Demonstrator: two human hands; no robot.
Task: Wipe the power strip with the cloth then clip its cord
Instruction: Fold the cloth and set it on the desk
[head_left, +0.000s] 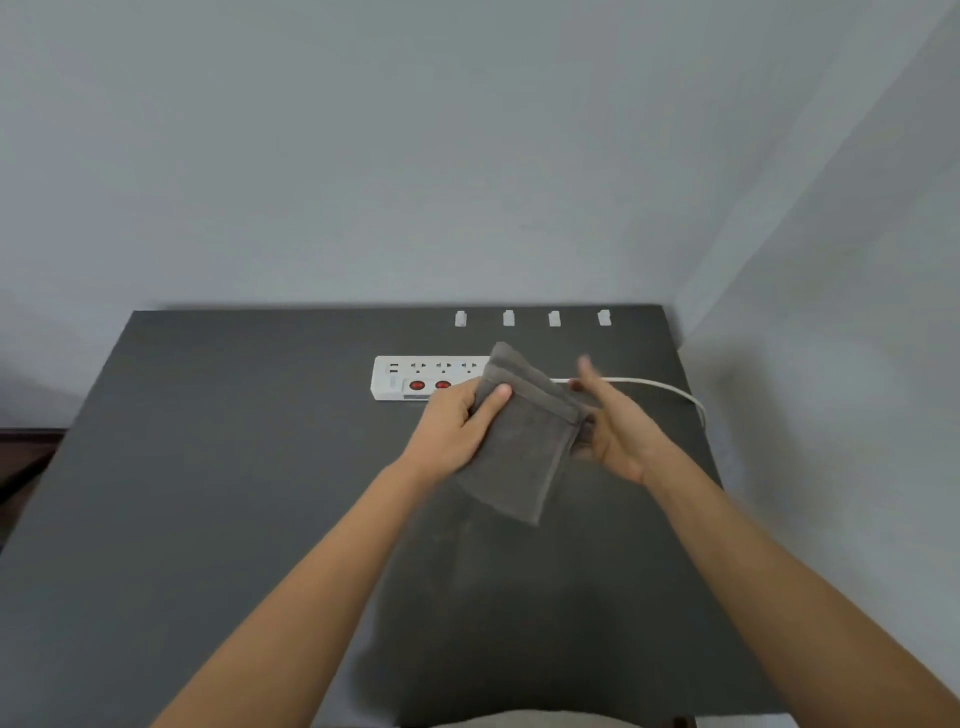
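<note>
Dark table (208, 467), left hand (457, 431) clasping cloth (524, 441), right hand (613, 421) spread, empty

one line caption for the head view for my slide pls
Left hand holds a folded grey cloth above the white power strip, right hand open beside it, four cord clips unused.

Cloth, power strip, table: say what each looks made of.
Cloth: grey woven fabric, probably terry or microfibre; it is folded, droops limply from the left hand, and has a stitched band along one edge.
Power strip: white moulded plastic, smooth, with red switches.
Table: dark matt top, likely laminate or painted board; no grain shows, so it is uncertain.
</note>
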